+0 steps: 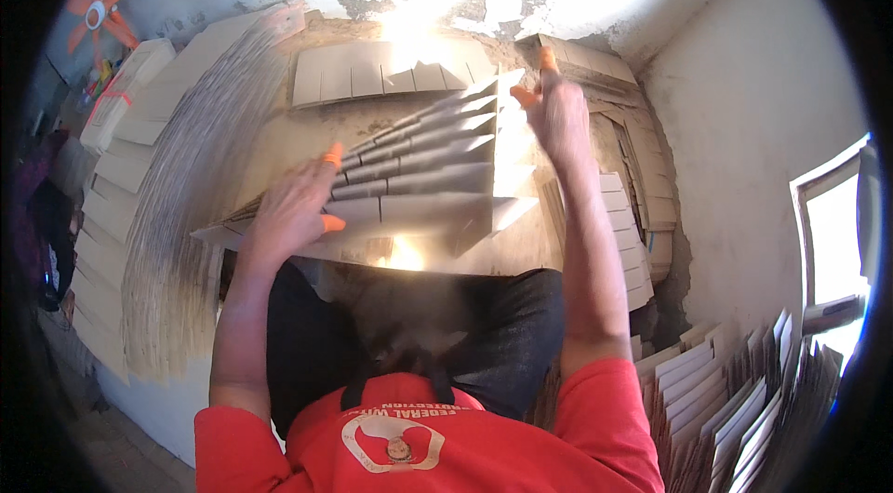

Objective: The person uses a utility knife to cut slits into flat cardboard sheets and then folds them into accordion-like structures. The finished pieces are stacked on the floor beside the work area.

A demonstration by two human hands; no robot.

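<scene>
A fanned stack of flat grey cardboard blanks (419, 172) lies on the work surface in front of me. My left hand (293, 209), with orange caps on two fingertips, presses down on the left end of the fan. My right hand (556, 112), also with orange fingertip caps, is raised at the fan's far right corner, its fingers at the edges of the upper blanks. Whether it grips a blank is unclear in the glare.
A tall curved pile of cardboard sheets (200, 186) runs along the left. A row of flat blanks (381, 74) lies at the back. More stacks stand at the right (642, 177) and lower right (735, 400). An orange fan (100, 14) hangs upper left.
</scene>
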